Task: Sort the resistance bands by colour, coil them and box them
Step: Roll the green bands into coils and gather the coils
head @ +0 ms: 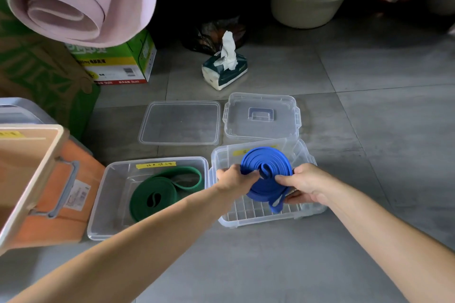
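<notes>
Two hands on one coil, so by my read you're basically at the drop. The blue band (267,172) is wound up and hangs in the air right over the grid box (246,222), not resting on the box bottom as far as I can tell. The coil is tipped up, flat face toward you, far edge higher than the near edge. The open box is straight down from your grip, so the next move looks like a plain lower-and-flatten with no sideways travel.

Grip: your left hand (234,178) pinches the coil's left edge, fingers curled in toward the centre. Your right hand (305,184) holds the right side, thumb on the face and fingers underneath. Both are closed round the band, neither one spare.

A loose end (277,205) loops out at the near-right of the coil and dangles toward the box bottom. I'd guess that's the bit that springs the coil open if you let go too fast, so tuck it first.

Left of the grid box, the green band (160,192) already lies coiled in the left box (98,216). Two lids (179,123) sit on the floor (369,130) just beyond the grid box.
</notes>
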{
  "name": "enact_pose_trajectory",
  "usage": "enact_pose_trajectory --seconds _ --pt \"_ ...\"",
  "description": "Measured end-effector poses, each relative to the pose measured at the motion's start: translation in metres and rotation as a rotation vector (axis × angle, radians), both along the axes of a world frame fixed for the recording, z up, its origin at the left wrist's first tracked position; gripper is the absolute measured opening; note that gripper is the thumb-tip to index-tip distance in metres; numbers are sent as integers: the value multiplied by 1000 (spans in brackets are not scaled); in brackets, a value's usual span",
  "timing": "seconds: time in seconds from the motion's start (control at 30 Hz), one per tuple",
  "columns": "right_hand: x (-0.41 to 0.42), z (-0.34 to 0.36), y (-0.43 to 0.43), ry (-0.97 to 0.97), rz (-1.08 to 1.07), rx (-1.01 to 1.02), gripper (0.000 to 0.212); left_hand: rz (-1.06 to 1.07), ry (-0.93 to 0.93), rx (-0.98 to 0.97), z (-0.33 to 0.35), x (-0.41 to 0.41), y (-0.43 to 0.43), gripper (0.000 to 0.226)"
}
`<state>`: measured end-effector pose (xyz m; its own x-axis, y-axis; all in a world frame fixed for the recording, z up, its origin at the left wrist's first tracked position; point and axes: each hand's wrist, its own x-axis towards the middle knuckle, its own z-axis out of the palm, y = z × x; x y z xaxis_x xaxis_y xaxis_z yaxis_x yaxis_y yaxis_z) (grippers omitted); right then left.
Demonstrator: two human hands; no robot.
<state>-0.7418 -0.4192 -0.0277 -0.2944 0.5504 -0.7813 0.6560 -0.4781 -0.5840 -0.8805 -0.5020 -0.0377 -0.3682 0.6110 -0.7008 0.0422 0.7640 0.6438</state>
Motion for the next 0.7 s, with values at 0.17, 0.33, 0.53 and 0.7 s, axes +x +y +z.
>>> enact_pose_trajectory --seconds 0.17,0.33,0.53,0.7 --pt "-18 -29 7 -179 103 26 25 205 -212 -126 -17 2 6 21" --pt "-27 -60 -1 -223 153 2 33 254 -188 -169 -30 2 6 29" --pt "-21 -70 -3 -156 3 64 27 319 -231 -104 -37 1 7 36" --pt "-15 -73 -5 -125 -68 67 17 340 -291 -62 -43 -2 10 36"
